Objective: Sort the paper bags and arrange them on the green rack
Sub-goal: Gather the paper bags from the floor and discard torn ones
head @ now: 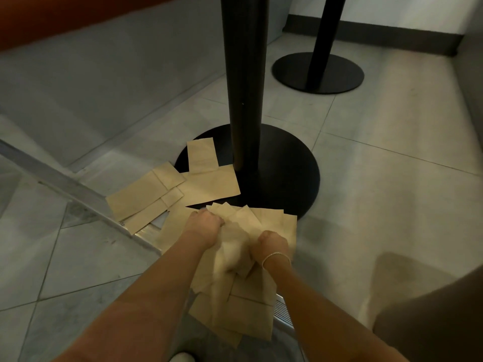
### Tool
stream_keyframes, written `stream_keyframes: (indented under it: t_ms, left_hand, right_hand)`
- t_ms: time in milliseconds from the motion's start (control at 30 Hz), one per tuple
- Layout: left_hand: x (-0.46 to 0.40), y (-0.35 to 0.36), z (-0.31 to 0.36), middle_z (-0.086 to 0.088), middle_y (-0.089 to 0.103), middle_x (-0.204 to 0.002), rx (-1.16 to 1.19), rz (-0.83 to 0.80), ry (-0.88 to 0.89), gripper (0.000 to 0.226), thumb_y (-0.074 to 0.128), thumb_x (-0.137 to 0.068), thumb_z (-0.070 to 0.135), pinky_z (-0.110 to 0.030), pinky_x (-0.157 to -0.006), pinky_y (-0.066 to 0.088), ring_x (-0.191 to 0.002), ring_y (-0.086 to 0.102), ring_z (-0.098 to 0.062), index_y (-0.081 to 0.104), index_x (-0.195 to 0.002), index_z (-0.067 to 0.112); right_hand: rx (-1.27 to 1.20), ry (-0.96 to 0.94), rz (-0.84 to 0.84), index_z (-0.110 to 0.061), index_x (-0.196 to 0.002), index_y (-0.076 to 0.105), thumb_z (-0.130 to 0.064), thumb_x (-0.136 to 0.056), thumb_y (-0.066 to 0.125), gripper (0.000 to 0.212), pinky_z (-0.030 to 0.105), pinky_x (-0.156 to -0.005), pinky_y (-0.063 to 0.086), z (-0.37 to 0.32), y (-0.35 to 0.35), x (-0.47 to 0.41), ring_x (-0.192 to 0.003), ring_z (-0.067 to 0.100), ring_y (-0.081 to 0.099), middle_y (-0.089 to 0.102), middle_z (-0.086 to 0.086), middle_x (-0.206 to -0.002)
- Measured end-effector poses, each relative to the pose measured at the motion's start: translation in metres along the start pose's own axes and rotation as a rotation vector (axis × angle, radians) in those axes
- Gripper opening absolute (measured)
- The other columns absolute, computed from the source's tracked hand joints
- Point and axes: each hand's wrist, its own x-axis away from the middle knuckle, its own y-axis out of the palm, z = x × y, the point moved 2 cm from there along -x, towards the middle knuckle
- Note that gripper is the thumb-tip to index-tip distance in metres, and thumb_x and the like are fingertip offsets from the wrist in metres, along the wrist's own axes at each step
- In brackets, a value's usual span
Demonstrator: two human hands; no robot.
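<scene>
A loose bundle of flat brown paper bags point(243, 270) hangs between my two hands above the tiled floor. My left hand point(202, 227) grips the bundle's upper left side with curled fingers. My right hand point(273, 242), with a thin bracelet at the wrist, grips its right side. Several more brown paper bags point(167, 189) lie scattered flat on the floor, partly on the black round base of a table leg point(282, 178). No green rack is in view.
A black table post point(244, 79) rises just behind the bags. A second black post and base point(317, 73) stands farther back right. A metal floor rail point(65, 182) runs diagonally at the left. A dark seat edge point(431, 317) is at the lower right.
</scene>
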Motion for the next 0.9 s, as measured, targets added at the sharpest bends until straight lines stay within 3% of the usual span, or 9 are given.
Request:
stream_keyframes:
  t_ms: [133,233,333,433,633,800,900]
  left_hand:
    - [0.012,-0.033,-0.016,-0.007,0.06,-0.12,0.248,0.038,-0.14,0.034,0.049,-0.091,0.019,-0.033,-0.091,0.045,-0.115,0.052,-0.024,0.058,-0.123,0.019]
    - [0.028,-0.075,-0.019,-0.011,0.061,-0.117,0.433,0.092,-0.198,0.029,0.056,-0.089,0.024,-0.034,-0.089,0.046,-0.113,0.054,-0.028,0.061,-0.115,0.012]
    - [0.044,-0.124,-0.003,-0.012,0.063,-0.111,0.558,0.202,-0.181,0.027,0.057,-0.09,0.025,-0.028,-0.075,0.042,-0.102,0.057,-0.026,0.062,-0.111,0.007]
    - [0.064,-0.175,0.024,-0.009,0.064,-0.103,0.668,0.344,-0.142,0.024,0.056,-0.091,0.024,-0.026,-0.068,0.036,-0.082,0.052,-0.017,0.062,-0.11,0.01]
    - [0.105,-0.275,0.085,-0.008,0.063,-0.11,0.901,0.472,0.072,0.028,0.063,-0.087,0.025,-0.028,-0.077,0.042,-0.099,0.058,-0.021,0.062,-0.113,0.012]
    - [0.139,-0.336,0.133,0.002,0.059,-0.097,1.043,0.486,0.191,0.028,0.064,-0.084,0.015,-0.026,-0.08,0.046,-0.092,0.057,-0.015,0.062,-0.112,0.016]
    - [0.152,-0.352,0.158,0.006,0.062,-0.086,1.054,0.44,0.278,0.018,0.063,-0.081,0.013,-0.022,-0.068,0.047,-0.079,0.059,-0.01,0.062,-0.097,0.018]
  right_hand:
    - [-0.275,0.032,0.06,-0.012,-0.109,0.055,-0.02,-0.091,0.054,0.02,0.031,-0.08,0.052,-0.005,-0.041,0.012,-0.092,0.022,0.058,0.056,0.004,-0.096]
    - [-0.339,-0.017,0.196,-0.012,-0.097,0.056,-0.015,-0.089,0.051,0.01,0.032,-0.075,0.047,-0.013,-0.089,0.03,-0.09,0.028,0.059,0.058,0.01,-0.091]
    - [-0.339,-0.087,0.31,-0.012,-0.091,0.057,-0.011,-0.091,0.045,0.012,0.027,-0.069,0.043,-0.022,-0.139,0.055,-0.08,0.024,0.055,0.057,0.007,-0.085]
    - [-0.267,-0.144,0.359,-0.012,-0.098,0.062,-0.004,-0.089,0.041,0.025,0.029,-0.073,0.047,-0.026,-0.191,0.084,-0.085,0.026,0.057,0.061,0.01,-0.093]
    - [0.154,-0.147,0.354,-0.011,-0.124,0.056,-0.016,-0.091,0.043,0.035,0.034,-0.084,0.044,-0.008,-0.306,0.135,-0.114,0.032,0.053,0.054,0.013,-0.127]
    - [0.271,-0.15,0.374,-0.015,-0.116,0.065,-0.021,-0.093,0.047,0.029,0.034,-0.092,0.049,0.033,-0.387,0.219,-0.107,0.028,0.057,0.061,0.009,-0.118]
    - [0.446,-0.129,0.316,-0.02,-0.117,0.065,-0.023,-0.093,0.048,0.03,0.03,-0.089,0.046,0.052,-0.407,0.265,-0.109,0.025,0.056,0.062,0.005,-0.119]
